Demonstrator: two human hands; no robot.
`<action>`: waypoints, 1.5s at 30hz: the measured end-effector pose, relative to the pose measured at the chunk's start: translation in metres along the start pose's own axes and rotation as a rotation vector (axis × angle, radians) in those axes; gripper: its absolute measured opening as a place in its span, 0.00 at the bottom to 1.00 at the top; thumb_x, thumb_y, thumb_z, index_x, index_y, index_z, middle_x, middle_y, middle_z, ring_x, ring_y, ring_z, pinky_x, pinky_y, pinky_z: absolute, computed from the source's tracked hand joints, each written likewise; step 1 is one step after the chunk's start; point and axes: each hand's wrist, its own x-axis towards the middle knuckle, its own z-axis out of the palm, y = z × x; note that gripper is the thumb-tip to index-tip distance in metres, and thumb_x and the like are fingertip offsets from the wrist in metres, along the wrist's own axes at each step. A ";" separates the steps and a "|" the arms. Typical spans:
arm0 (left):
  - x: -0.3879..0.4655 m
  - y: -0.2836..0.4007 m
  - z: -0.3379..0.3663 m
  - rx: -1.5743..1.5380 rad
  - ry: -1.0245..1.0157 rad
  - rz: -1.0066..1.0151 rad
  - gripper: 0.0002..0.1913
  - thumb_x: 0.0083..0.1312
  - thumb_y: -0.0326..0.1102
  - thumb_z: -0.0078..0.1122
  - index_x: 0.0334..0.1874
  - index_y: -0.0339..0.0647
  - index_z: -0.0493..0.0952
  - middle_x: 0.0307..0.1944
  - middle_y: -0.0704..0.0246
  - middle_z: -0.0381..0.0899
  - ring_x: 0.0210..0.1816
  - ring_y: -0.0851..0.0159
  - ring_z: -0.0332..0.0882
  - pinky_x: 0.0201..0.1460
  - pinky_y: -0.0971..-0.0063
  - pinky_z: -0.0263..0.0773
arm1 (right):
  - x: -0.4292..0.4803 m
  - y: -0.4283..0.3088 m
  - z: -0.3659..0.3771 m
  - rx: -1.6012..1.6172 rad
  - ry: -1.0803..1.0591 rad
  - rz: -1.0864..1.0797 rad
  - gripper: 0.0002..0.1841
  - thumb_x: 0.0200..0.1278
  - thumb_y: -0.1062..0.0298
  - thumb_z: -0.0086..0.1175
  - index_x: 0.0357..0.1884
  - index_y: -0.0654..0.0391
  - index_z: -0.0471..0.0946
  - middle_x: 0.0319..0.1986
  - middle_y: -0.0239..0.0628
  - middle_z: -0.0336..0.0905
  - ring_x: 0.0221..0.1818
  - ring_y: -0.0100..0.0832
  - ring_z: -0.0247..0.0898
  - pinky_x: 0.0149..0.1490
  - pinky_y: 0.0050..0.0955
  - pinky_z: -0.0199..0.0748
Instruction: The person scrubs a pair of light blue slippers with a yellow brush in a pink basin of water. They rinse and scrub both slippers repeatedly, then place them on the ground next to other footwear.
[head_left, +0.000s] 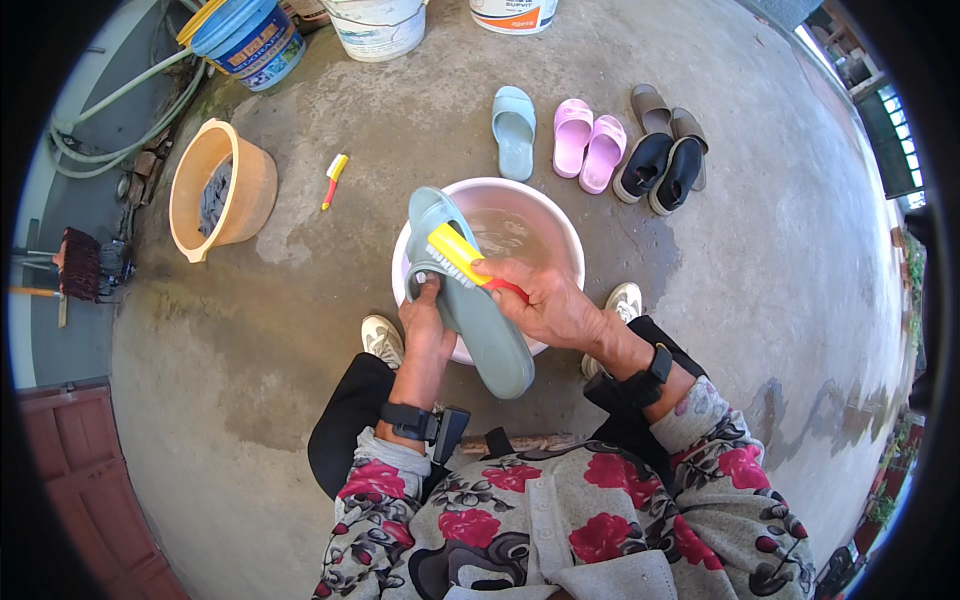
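My left hand (429, 321) grips a grey-blue slide slipper (487, 337) by its strap, the thumb lying near the strap's edge. The slipper is tilted over a pale pink basin (576, 259) that holds cloudy water (517, 232). In my right hand (551, 304) is a scrub brush (456, 251) with a yellow head, white bristles and a red handle. Its bristles rest against or just above the slipper near the strap; I cannot tell which. The fingers of my left hand are partly hidden behind the slipper.
Beyond the basin stand a light blue slipper (514, 135), pink slippers (589, 146), black shoes (660, 171) and brown slippers (651, 109). A second brush (334, 181) lies left, beside an orange tub (251, 187) with grey cloth (217, 196). Buckets (379, 30) stand at the back.
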 end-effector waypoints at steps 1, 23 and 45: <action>0.003 0.002 -0.002 -0.012 0.025 -0.011 0.07 0.65 0.34 0.54 0.33 0.37 0.70 0.32 0.67 0.72 0.36 0.64 0.73 0.44 0.67 0.72 | 0.000 -0.001 0.000 0.007 0.015 -0.035 0.17 0.59 0.78 0.47 0.52 0.62 0.71 0.38 0.44 0.77 0.41 0.28 0.72 0.46 0.25 0.71; -0.001 0.007 0.002 0.023 -0.011 0.036 0.09 0.55 0.27 0.64 0.32 0.41 0.70 0.29 0.73 0.71 0.31 0.70 0.71 0.40 0.72 0.71 | 0.000 0.000 -0.004 0.006 0.067 0.028 0.15 0.54 0.79 0.49 0.45 0.60 0.74 0.24 0.53 0.75 0.25 0.45 0.74 0.31 0.33 0.70; -0.008 0.025 0.003 0.221 -0.163 0.132 0.08 0.52 0.22 0.61 0.28 0.41 0.70 0.27 0.71 0.74 0.30 0.70 0.73 0.38 0.75 0.72 | 0.012 0.039 -0.013 -0.050 0.243 0.189 0.14 0.54 0.76 0.47 0.44 0.64 0.75 0.21 0.48 0.73 0.23 0.35 0.69 0.29 0.31 0.66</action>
